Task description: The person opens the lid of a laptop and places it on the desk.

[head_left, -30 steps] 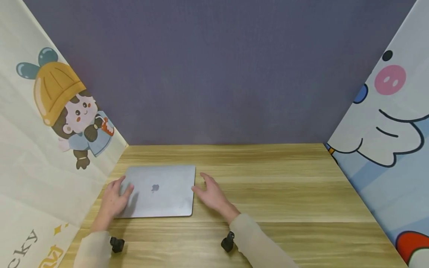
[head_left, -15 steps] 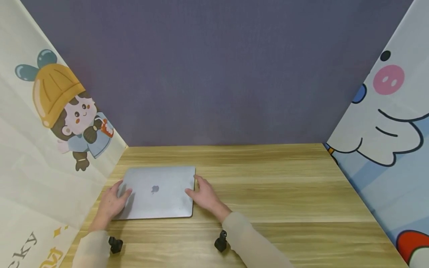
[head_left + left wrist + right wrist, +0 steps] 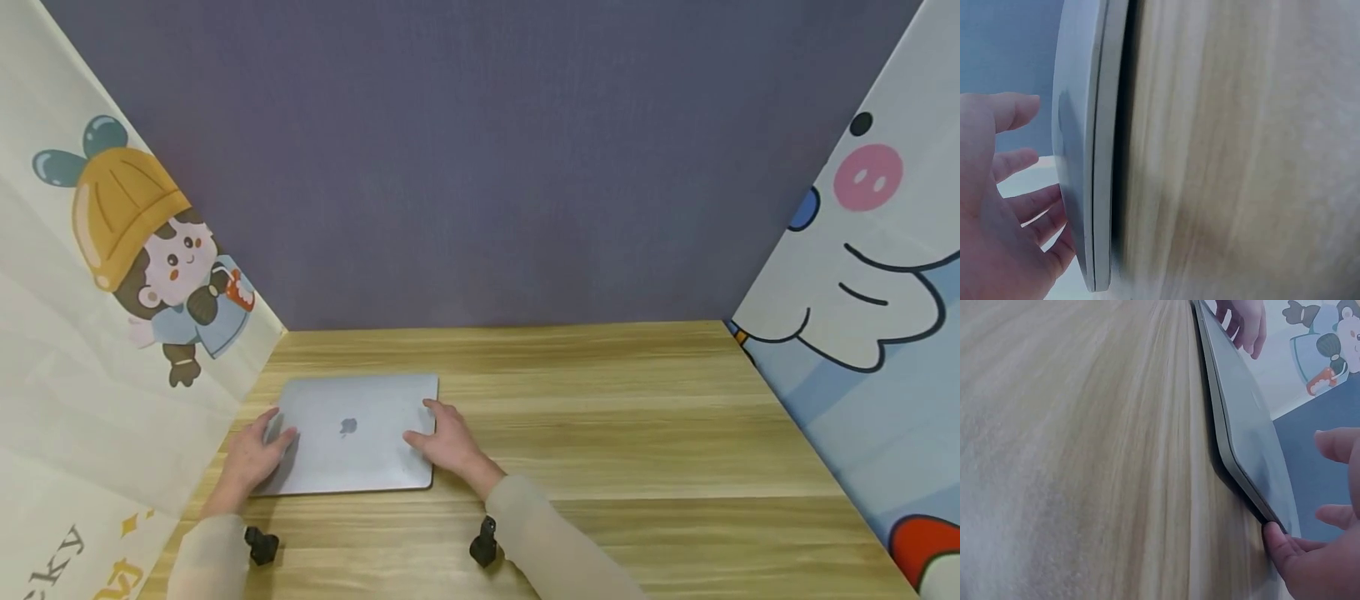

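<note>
A closed silver laptop with a dark apple logo lies flat at the left of the wooden table. At its left edge is my left hand, thumb spread over the lid. In the left wrist view the fingertips reach the laptop's side, while the thumb stays off the lid. My right hand is at the right edge. The right wrist view shows a fingertip touching that edge, with the thumb and another finger raised above the lid. Neither hand is curled round the laptop.
The wooden table extends to the right of the laptop. A dark grey panel stands behind it. Printed cartoon sheets flank both sides, the left sheet close to my left hand. Small black devices hang at both wrists.
My right hand has moved left, from beside the laptop to its right edge, with the thumb now over the lid. The left hand has barely moved. The laptop stays in place.
</note>
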`<control>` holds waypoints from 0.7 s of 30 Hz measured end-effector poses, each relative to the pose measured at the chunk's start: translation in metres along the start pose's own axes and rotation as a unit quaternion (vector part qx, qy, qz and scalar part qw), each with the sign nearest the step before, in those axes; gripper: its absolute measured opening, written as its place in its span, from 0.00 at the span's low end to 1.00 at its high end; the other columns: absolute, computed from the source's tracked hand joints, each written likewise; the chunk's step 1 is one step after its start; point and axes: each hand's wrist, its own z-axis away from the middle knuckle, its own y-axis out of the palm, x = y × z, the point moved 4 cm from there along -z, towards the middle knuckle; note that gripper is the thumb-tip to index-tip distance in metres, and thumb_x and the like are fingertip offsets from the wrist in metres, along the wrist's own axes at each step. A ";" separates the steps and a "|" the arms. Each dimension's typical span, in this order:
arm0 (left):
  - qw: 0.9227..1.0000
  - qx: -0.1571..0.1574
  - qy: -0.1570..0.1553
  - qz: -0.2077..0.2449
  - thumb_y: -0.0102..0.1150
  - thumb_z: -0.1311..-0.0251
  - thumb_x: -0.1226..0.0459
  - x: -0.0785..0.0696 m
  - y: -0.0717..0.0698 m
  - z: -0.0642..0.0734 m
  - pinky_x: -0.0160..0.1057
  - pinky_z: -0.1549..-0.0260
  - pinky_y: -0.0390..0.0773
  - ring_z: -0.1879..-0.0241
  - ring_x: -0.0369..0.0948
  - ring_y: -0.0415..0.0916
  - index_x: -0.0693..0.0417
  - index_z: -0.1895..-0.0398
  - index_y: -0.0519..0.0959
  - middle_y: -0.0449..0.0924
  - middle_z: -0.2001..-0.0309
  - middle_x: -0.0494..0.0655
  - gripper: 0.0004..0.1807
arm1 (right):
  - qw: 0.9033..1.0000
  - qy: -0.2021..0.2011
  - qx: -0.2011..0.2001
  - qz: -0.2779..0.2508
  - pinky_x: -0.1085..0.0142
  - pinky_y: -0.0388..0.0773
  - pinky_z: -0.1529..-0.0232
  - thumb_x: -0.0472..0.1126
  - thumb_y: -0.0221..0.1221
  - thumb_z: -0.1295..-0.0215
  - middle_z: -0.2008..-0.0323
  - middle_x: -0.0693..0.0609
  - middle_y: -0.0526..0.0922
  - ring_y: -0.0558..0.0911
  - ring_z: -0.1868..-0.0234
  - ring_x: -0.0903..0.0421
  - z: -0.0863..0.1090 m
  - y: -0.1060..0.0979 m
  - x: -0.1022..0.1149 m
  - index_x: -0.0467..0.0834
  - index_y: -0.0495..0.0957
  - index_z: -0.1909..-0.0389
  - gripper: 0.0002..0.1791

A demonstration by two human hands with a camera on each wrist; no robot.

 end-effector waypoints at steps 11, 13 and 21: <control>1.000 -0.003 0.010 -0.009 0.52 0.28 0.58 0.006 0.001 -0.001 0.70 0.34 0.58 0.31 0.73 0.53 0.74 0.29 0.61 0.56 0.30 0.79 0.34 | 1.000 0.015 -0.015 0.018 0.49 0.72 0.34 0.50 0.70 0.38 0.37 0.36 0.71 0.72 0.36 0.40 -0.003 0.008 -0.004 0.35 0.67 0.29 0.42; 1.000 -0.006 0.008 -0.016 0.53 0.29 0.58 0.006 0.002 0.000 0.70 0.34 0.59 0.31 0.73 0.54 0.74 0.29 0.61 0.56 0.30 0.79 0.34 | 0.999 0.018 -0.019 0.019 0.49 0.73 0.35 0.49 0.71 0.40 0.38 0.37 0.71 0.72 0.37 0.40 -0.004 0.009 -0.004 0.34 0.68 0.29 0.42; 1.000 -0.008 0.011 -0.007 0.55 0.31 0.59 0.003 0.002 -0.002 0.70 0.35 0.60 0.32 0.73 0.55 0.75 0.31 0.64 0.58 0.32 0.80 0.33 | 0.997 0.028 -0.046 0.051 0.51 0.75 0.39 0.46 0.75 0.48 0.45 0.39 0.70 0.71 0.42 0.42 -0.006 0.009 -0.002 0.32 0.70 0.32 0.44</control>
